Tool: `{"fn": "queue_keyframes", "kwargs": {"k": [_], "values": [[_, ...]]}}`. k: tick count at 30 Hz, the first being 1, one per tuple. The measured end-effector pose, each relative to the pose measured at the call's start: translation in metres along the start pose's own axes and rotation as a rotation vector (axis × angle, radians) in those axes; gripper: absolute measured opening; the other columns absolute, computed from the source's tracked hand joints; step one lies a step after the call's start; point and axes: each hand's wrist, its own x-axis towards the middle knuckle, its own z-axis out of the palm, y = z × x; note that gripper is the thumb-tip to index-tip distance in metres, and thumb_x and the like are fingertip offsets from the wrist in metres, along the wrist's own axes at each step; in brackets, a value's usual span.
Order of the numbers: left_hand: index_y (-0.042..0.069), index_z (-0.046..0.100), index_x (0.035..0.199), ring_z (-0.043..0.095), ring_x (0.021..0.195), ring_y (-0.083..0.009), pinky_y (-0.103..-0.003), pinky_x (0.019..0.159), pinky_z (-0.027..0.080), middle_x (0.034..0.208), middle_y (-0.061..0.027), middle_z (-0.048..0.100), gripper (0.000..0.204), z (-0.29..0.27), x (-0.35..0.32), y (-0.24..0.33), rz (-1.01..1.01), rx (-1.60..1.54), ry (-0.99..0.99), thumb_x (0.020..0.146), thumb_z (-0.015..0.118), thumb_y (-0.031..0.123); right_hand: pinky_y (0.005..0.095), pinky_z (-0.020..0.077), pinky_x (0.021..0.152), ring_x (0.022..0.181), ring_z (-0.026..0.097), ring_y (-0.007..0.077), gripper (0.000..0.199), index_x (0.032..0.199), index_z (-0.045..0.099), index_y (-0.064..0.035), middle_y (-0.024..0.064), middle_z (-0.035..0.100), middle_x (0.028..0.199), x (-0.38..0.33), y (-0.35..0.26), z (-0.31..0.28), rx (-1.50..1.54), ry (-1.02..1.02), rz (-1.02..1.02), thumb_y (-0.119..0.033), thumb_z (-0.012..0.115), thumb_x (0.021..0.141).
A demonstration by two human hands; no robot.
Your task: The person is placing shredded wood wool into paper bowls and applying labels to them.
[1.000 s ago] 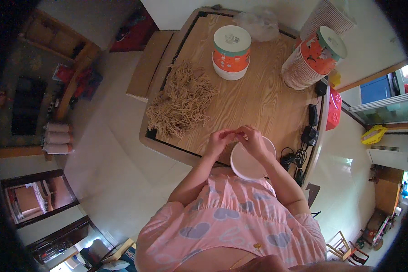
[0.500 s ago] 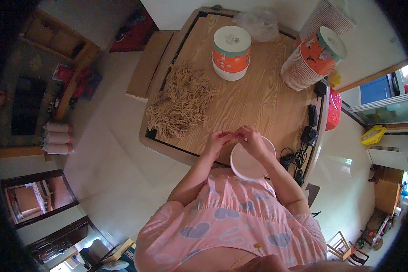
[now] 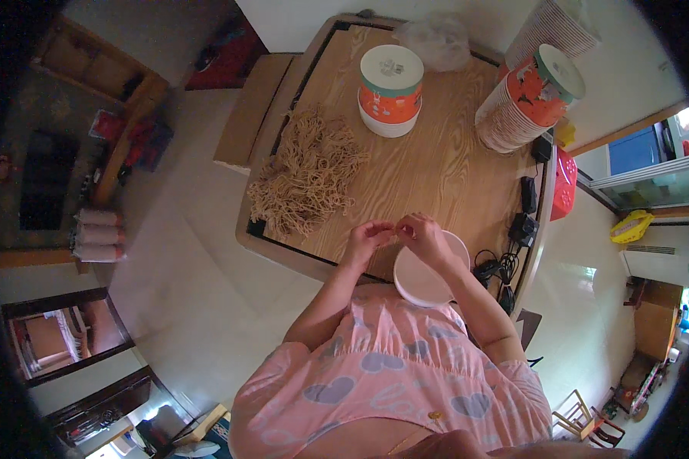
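My left hand (image 3: pixel 367 239) and my right hand (image 3: pixel 422 234) meet fingertip to fingertip over the near edge of the wooden table (image 3: pixel 436 164). Their fingers are pinched together on something too small to make out. Under my right hand stands a white bowl (image 3: pixel 421 280), which looks bare inside. A pile of brown dried noodles (image 3: pixel 308 173) lies to the left of my hands, apart from them.
A round orange-and-white tub (image 3: pixel 390 89) stands at the table's middle back. Stacked paper cups with an orange lid (image 3: pixel 528 99) lean at the back right, next to a clear plastic bag (image 3: pixel 436 40). Black cables and adapters (image 3: pixel 513 229) lie along the right edge. A cardboard box (image 3: pixel 246 115) sits left of the table.
Both hands stay pinched together at the bowl's far rim; they have barely shifted. Nothing else on the table has moved.
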Motion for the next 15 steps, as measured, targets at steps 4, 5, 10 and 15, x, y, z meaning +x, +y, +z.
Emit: {"fn": "queue_keyframes", "kwargs": {"k": [4,5,10,15], "values": [[0.001,0.062,0.095,0.058,0.073,-0.0084,-0.022,0.065,0.047,0.083,-0.0030,0.064,0.019,0.001,-0.002,-0.001,0.057,0.144,0.046,0.079,0.064,0.010,0.0400,0.0454,0.070,0.076,0.055,0.0314,0.009,0.077,0.060,-0.0028,0.0127,0.058,0.077,0.000,0.000,0.001,-0.017,-0.005,-0.004,-0.011,0.060,0.074],[0.001,0.062,0.095,0.058,0.073,-0.0084,-0.022,0.065,0.047,0.083,-0.0030,0.064,0.019,0.001,-0.003,-0.002,0.056,0.144,0.046,0.079,0.064,0.010,0.0399,0.0454,0.069,0.076,0.055,0.0313,0.010,0.077,0.060,-0.0029,0.0126,0.059,0.077,0.000,0.000,0.001,-0.028,-0.002,-0.002,-0.012,0.061,0.074],[0.001,0.065,0.089,0.058,0.070,-0.0075,-0.024,0.061,0.046,0.079,-0.0030,0.065,0.017,0.007,-0.011,0.005,0.270,0.480,0.071,0.080,0.065,0.016,0.0398,0.0449,0.069,0.076,0.055,0.0308,0.011,0.077,0.060,-0.0033,0.0119,0.058,0.076,-0.001,0.000,0.001,-0.052,0.008,-0.022,-0.014,0.061,0.074],[0.001,0.065,0.082,0.059,0.064,-0.0132,-0.025,0.060,0.045,0.072,-0.0061,0.064,0.015,0.007,-0.010,0.005,0.415,0.687,0.190,0.078,0.066,0.015,0.0403,0.0430,0.072,0.076,0.055,0.0303,0.010,0.076,0.059,-0.0040,0.0114,0.057,0.074,-0.002,0.001,0.004,-0.080,0.008,-0.059,-0.014,0.059,0.075]]}}
